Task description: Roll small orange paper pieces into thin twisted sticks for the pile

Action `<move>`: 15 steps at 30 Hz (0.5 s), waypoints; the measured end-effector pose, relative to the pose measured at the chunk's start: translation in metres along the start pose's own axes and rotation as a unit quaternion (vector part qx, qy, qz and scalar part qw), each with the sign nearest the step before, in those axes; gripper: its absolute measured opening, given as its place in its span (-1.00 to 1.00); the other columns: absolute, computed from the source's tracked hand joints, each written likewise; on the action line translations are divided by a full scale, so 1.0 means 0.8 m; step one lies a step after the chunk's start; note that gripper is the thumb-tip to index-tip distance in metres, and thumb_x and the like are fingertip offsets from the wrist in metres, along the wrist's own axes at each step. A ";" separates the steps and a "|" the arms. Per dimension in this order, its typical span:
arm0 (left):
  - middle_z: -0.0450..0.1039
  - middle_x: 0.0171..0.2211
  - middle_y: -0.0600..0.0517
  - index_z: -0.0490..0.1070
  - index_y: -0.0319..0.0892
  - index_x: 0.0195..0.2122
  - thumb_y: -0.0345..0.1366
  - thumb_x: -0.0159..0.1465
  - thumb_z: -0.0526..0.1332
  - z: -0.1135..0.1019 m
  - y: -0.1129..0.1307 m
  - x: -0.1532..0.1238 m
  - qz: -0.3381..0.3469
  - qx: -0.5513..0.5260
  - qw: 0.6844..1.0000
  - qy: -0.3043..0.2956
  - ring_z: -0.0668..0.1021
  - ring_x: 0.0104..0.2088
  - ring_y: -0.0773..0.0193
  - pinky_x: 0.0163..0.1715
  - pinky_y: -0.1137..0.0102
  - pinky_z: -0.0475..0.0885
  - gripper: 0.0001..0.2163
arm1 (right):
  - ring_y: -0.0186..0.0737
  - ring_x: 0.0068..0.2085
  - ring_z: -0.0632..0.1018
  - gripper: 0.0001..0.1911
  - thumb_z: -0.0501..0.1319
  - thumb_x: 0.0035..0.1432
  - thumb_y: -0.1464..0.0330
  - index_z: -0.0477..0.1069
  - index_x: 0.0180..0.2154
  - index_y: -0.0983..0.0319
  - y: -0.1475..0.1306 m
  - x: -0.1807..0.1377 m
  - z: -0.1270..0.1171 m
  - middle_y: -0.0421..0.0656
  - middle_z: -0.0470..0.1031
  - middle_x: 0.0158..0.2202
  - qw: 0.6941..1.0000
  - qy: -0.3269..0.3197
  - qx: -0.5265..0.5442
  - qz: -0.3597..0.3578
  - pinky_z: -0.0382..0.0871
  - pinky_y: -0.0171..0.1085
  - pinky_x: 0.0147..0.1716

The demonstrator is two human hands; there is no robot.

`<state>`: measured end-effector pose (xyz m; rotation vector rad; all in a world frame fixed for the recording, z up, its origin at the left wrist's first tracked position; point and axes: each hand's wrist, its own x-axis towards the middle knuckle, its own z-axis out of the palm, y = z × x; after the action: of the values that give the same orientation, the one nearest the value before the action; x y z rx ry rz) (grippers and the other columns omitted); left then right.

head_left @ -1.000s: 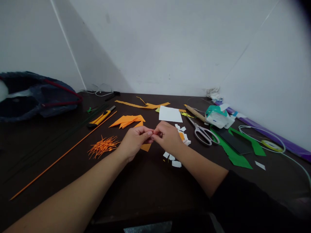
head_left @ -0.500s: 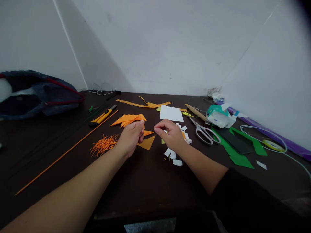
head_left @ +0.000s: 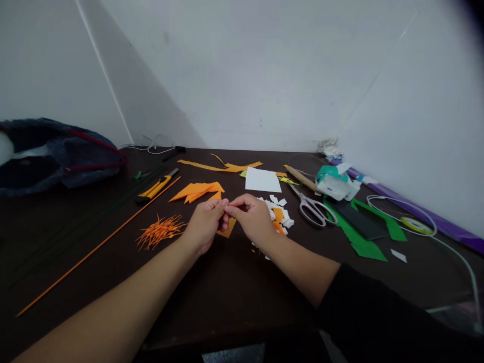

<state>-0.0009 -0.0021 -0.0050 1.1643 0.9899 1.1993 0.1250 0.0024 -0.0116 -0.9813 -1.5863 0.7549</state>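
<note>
My left hand [head_left: 204, 224] and my right hand [head_left: 252, 218] meet fingertip to fingertip over the middle of the dark table [head_left: 212, 297]. Both are closed in a pinch on something too small to make out. An orange paper triangle [head_left: 228, 229] lies on the table just under the fingers. White paper scraps [head_left: 282, 212] with orange bits lie right of my right hand. A heap of thin orange slivers [head_left: 161, 231] sits left of my left hand, and a stack of orange paper pieces [head_left: 198, 190] lies beyond it.
Scissors [head_left: 312, 205], a white sheet [head_left: 263, 180], a wooden stick [head_left: 304, 178], a white-and-teal packet [head_left: 335, 184], green paper shapes [head_left: 363, 244], a tape roll [head_left: 416, 224] and a white cable [head_left: 451, 247] lie right. A utility knife [head_left: 157, 187], a long orange stick [head_left: 94, 247] and a dark bag [head_left: 53, 154] lie left.
Half a second ago my hands were apart, the left one nearer the orange pieces. They have come back together fingertip to fingertip, as they were a second ago.
</note>
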 end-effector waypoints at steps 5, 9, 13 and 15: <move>0.37 -0.65 0.08 0.32 -0.25 -0.54 -0.19 0.17 0.13 0.005 0.005 -0.005 -0.045 -0.005 0.999 -0.018 0.43 -0.63 0.40 -0.62 0.52 0.30 -0.76 | -0.35 -0.45 0.41 -0.92 0.21 0.00 0.37 0.34 -0.49 0.21 -0.001 0.003 -0.007 -0.24 0.37 -0.50 0.995 -0.020 -0.093 -0.041 0.32 -0.33 -0.44; 0.44 -0.57 0.04 0.38 -0.26 -0.47 -0.21 0.16 0.16 0.009 0.002 -0.008 -0.054 -0.054 0.996 -0.043 0.47 -0.54 0.39 -0.47 0.48 0.38 -0.80 | -0.32 -0.33 0.39 -0.87 0.10 0.10 0.44 0.39 -0.44 0.21 -0.001 0.005 -0.015 -0.16 0.36 -0.36 0.957 -0.026 -0.231 -0.173 0.29 -0.33 -0.34; 0.48 -0.46 0.01 0.41 -0.26 -0.39 -0.28 0.14 0.21 0.009 -0.001 -0.010 -0.043 -0.132 0.987 -0.083 0.49 -0.47 0.39 -0.37 0.47 0.38 -0.87 | -0.22 -0.26 0.35 -0.79 0.04 0.14 0.45 0.42 -0.43 0.21 -0.001 0.005 -0.015 -0.11 0.39 -0.31 0.913 -0.016 -0.338 -0.228 0.26 -0.27 -0.29; 0.48 -0.41 -0.01 0.42 -0.26 -0.35 -0.31 0.16 0.20 0.008 0.001 -0.011 -0.036 -0.171 0.979 -0.106 0.50 -0.42 0.36 -0.32 0.44 0.39 -0.88 | -0.20 -0.26 0.34 -0.76 0.01 0.17 0.45 0.43 -0.41 0.20 -0.002 0.004 -0.014 -0.11 0.40 -0.30 0.904 -0.004 -0.344 -0.255 0.25 -0.25 -0.26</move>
<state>0.0041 -0.0115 -0.0038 0.9518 0.6300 1.1099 0.1355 0.0046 -0.0060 -0.9653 -2.0504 -0.1952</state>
